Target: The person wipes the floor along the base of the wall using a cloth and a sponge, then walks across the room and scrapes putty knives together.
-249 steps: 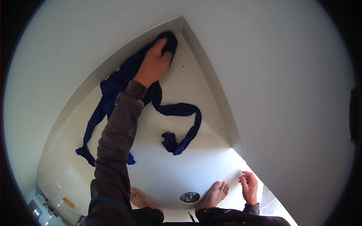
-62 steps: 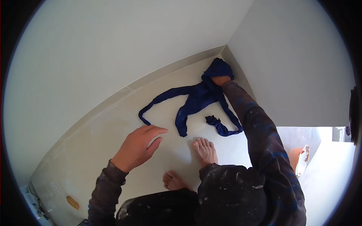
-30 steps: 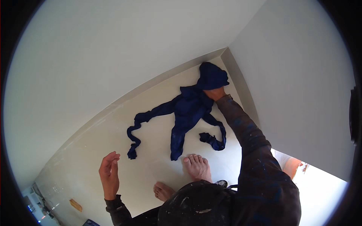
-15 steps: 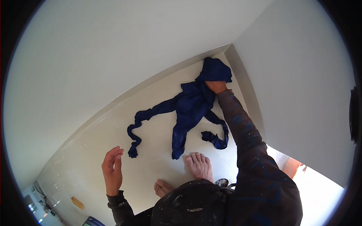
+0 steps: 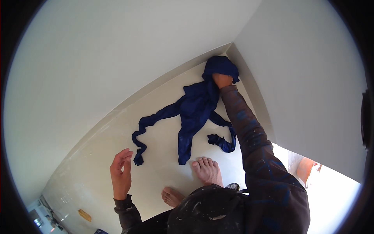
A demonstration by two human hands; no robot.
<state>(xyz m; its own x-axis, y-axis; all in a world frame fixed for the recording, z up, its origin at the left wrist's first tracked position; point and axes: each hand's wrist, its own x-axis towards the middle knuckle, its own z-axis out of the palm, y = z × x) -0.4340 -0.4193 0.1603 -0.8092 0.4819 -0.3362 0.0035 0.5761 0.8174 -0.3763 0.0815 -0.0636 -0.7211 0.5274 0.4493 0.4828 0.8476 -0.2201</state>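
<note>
A dark blue cloth point(image 5: 193, 107) lies spread over the pale floor, with long twisted strips trailing toward my feet and to the left. At the far corner my right hand point(image 5: 223, 80) grips its bunched upper end, pressed low where the two walls meet. Folds of the cloth cover most of that hand's fingers. My left hand point(image 5: 121, 165) hovers to the left, empty, with its fingers loosely bent and apart from the thumb. It is just beside the end of the left strip and does not appear to hold it.
White walls point(image 5: 128, 50) rise behind and to the right, with a grey skirting point(image 5: 171, 74) along their base. My bare foot point(image 5: 207, 171) is close to the cloth. A yellowish object point(image 5: 84, 215) lies at lower left. An orange-brown object point(image 5: 306, 169) shows in a bright opening at right.
My right hand has pushed the bunched end of the cloth slightly farther into the corner. My left hand has shifted a little up and right, and the view has moved slightly.
</note>
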